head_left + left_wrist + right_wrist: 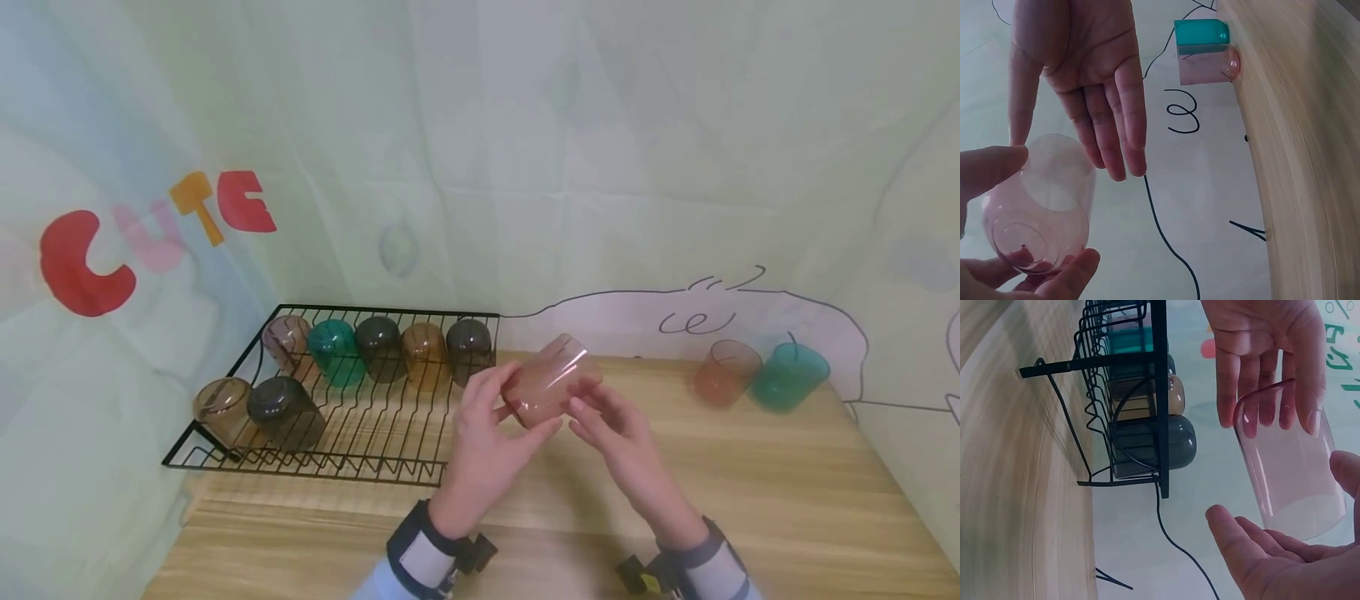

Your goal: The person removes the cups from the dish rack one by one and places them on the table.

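A clear pink glass (551, 379) is held tilted above the table, in front of the right end of the black rack. My left hand (487, 433) grips its rounded base end, thumb on the near side and fingers behind. My right hand (618, 446) is at the other end of the glass. In the left wrist view the fingers of this right hand (1088, 69) extend straight beside the glass (1041, 206). Seen from the right wrist, they reach out below its open end (1307, 515), while the left hand (1266, 344) holds the base from above.
A black wire rack (375, 468) on the left carries several upside-down glasses, among them a teal glass (337, 354), an amber glass (423, 354) and a dark grey glass (285, 412). A pink glass (723, 375) and a teal glass (789, 379) stand on the wooden table (750, 475) at right.
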### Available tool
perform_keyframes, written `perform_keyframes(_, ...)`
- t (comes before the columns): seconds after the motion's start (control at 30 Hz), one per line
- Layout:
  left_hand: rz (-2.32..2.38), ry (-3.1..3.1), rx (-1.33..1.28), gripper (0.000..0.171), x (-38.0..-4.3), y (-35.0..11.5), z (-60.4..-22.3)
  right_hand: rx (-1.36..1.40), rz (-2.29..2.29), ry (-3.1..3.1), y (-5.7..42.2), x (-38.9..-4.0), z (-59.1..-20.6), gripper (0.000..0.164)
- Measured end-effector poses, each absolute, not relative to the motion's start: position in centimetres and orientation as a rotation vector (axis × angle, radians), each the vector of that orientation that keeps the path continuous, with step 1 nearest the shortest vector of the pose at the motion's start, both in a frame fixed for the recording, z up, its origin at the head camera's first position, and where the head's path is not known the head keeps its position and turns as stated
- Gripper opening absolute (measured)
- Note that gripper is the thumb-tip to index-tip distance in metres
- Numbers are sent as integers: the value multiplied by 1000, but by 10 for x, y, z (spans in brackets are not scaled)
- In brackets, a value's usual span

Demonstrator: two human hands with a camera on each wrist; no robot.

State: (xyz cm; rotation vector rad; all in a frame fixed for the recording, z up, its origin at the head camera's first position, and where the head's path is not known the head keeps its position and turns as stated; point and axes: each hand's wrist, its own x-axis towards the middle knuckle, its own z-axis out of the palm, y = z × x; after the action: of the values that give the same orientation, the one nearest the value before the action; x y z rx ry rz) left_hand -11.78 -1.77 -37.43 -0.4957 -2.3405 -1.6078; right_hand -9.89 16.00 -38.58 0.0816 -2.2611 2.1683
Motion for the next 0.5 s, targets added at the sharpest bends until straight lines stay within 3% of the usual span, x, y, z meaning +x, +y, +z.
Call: perform_keyframes(0.5, -1591, -2405, -555, 74, -117, -17, -379, 26, 2079, -2224, 157, -98, -383, 63)
